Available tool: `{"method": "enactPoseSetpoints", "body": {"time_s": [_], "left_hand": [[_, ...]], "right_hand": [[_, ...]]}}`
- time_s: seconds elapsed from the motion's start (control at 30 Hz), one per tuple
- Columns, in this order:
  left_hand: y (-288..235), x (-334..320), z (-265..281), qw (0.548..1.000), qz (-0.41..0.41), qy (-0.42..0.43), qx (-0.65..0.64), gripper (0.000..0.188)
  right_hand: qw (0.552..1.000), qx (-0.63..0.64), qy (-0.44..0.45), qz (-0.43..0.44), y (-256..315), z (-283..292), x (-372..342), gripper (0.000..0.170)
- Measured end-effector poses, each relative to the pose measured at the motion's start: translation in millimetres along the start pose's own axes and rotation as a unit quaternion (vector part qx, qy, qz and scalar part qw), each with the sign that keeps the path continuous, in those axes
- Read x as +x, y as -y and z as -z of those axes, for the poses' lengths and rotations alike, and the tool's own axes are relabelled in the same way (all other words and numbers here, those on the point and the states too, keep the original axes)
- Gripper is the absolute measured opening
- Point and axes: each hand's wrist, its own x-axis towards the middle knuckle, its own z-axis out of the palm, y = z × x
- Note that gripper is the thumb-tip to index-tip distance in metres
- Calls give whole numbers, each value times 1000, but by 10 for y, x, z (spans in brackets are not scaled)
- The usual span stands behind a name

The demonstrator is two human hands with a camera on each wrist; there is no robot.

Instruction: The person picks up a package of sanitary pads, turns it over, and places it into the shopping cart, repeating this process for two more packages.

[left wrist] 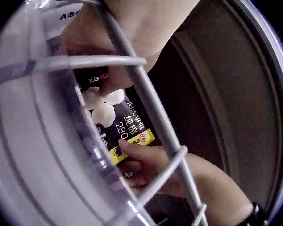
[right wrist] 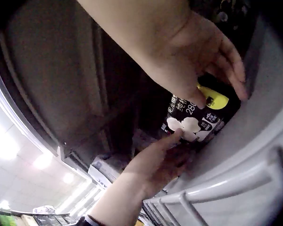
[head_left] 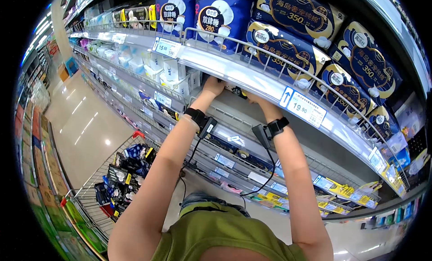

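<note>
A black pack of sanitary pads (left wrist: 104, 113), marked 280 with white cotton blossoms and a yellow end, lies inside a lower shelf compartment. My left hand (head_left: 213, 86) grips its blossom end, thumb on the printed face. At the yellow end my right hand (right wrist: 210, 61) holds it, thumb on top and fingers round the side. In the head view the shelf above covers most of the pack (head_left: 235, 89) and part of the right hand (head_left: 255, 99). The left hand's fingers under the pack are hidden.
A wire rail (left wrist: 155, 108) edges the shelf front. Overhead, a shelf lip (head_left: 252, 68) carries blue packs (head_left: 288, 49). White packs (head_left: 173, 74) stand left of my hands. A shopping cart (head_left: 85, 193) holding many dark packs (head_left: 123, 171) stands behind my left arm.
</note>
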Motion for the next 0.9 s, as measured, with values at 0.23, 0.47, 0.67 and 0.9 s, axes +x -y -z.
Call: {"method": "enactPoseSetpoints", "body": {"time_s": [0.23,0.47,0.67,0.9], "left_hand": [[-669,-166,557,973,11,-191,-132,30],[-1145,-884,1244,921,1,-260,-291,12],[-622,-2447,1620,982,119,-149,-10,5],[106,-4102,1958,797,386,351,305,44]], "right_hand": [[903,-69,-303,298,-451,-127,-32,27],[951,128,116,257,-447,389,-1366,38],[899,405,164,28,-869,-107,-2008,34],[863,309,398,25,-902,-1172,-2130,39]]}}
